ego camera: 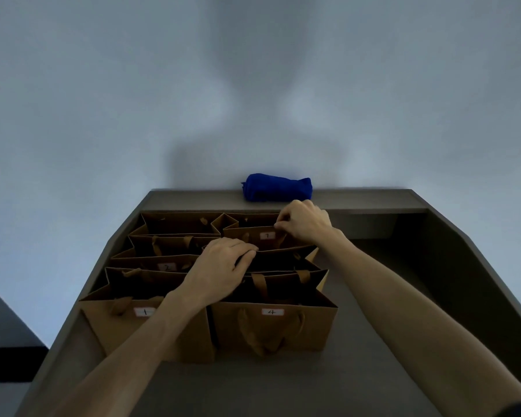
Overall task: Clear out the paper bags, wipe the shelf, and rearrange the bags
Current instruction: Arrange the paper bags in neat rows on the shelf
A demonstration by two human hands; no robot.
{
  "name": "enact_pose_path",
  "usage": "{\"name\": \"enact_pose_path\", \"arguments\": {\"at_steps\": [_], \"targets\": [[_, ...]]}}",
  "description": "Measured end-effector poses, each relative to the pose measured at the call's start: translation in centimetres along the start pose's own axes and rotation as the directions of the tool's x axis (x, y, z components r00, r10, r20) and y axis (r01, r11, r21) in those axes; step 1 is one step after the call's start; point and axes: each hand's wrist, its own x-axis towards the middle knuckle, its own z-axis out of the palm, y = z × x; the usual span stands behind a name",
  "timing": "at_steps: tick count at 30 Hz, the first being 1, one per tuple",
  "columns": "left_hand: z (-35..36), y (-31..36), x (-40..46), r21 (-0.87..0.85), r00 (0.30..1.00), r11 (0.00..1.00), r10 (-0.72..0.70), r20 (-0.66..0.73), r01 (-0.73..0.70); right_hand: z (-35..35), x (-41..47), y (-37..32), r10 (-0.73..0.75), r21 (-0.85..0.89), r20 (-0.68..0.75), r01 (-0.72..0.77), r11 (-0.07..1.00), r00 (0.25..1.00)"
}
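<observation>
Background: a plain pale wall (103, 100) is seen behind the shelf, with soft shadows cast on it.
Shelf: a dark grey shelf (373, 341) with raised side walls is viewed from above; its right part is left bare.
Paper bags: brown paper bags are stood upright in two columns on the left and middle of the shelf, mouths open, touching one another.
Near row: the bag labelled 1 (139, 329) is placed at near left, the bag labelled 4 (271, 326) just beside it at near right.
Further rows: the bag labelled 2 (151, 264) is set behind bag 1; the bag labelled 7 (253, 237) is stood in the right column, toward the far end.
Cloth: a rolled blue cloth (277, 188) is laid on the far ledge against the wall, just beyond the bags.
Left hand: the left hand (220, 266) is pressed palm-down on the rim of a middle bag in the right column, its grip closed over the paper edge.
Right hand: the right hand (304, 221) is held at the top edge of bag 7, its grip pinched on that rim.
</observation>
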Motion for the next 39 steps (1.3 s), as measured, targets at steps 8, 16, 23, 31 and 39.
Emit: {"name": "enact_pose_path", "arguments": {"at_steps": [8,16,23,31,39], "targets": [[-0.1,0.1,-0.1,-0.019,1.000,1.000,0.000,-0.007,0.000,0.1,1.6,-0.2,0.084,-0.023,-0.013,-0.084,0.996,0.996],[0.2,-0.3,0.6,0.000,1.000,1.000,-0.014,-0.004,0.014,0.3,0.5,0.9,0.006,0.100,0.025,-0.008,0.995,1.000],[0.0,-0.8,1.9,0.045,0.988,0.994,-0.107,0.116,0.102,-0.2,-2.9,1.7,0.009,0.480,-0.136,0.057,0.875,0.991],[-1.7,-0.3,-0.3,0.008,0.983,0.988,-0.153,0.101,0.153,3.4,-8.9,4.6,0.384,0.901,-0.142,-0.042,0.433,0.913],[-2.2,-0.5,-2.7,0.107,0.971,0.978,-0.192,0.142,0.177,9.0,-9.7,4.7,0.450,0.955,0.272,-0.297,-0.015,0.851]]}}
